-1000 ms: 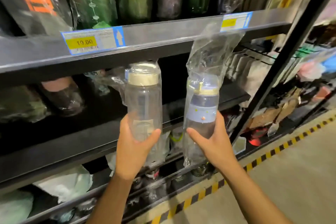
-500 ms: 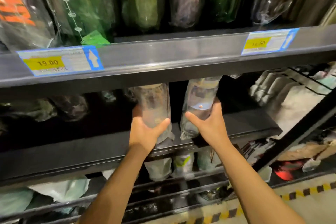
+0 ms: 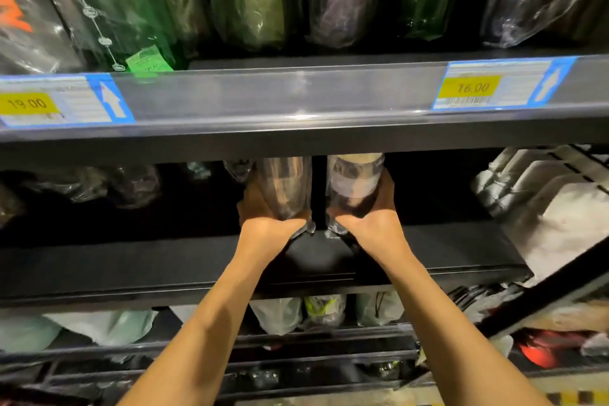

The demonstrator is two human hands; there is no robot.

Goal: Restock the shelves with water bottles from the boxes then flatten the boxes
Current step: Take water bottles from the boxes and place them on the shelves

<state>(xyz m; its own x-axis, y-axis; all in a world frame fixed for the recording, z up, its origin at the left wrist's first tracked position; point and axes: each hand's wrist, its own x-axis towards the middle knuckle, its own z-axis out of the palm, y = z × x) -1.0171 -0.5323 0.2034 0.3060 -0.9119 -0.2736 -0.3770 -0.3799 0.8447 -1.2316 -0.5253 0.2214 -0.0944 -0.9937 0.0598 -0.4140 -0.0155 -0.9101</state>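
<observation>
On the middle shelf [image 3: 164, 264], two bagged water bottles stand upright, one in each of your hands.

Your left hand [image 3: 265, 222] is curled round the base of the left bottle [image 3: 285, 188] and your right hand [image 3: 375, 224] round the base of the right bottle [image 3: 354, 181]. The bottles are just beside each other, with a narrow gap between them. Their tops are hidden behind the lip of the upper shelf [image 3: 296, 99], and I cannot tell whether the bases touch down.

Risks:
- A cap may catch under that lip because you cannot see the clearance.
- Gripped this low, a bottle may tip if you let go early.
- Loose bag plastic bunched under a base may slip, or leave the bottle leaning.
- One bottle may knock the other.
- The dark recess hides the wrapped goods [image 3: 131, 184] to the left.
</observation>
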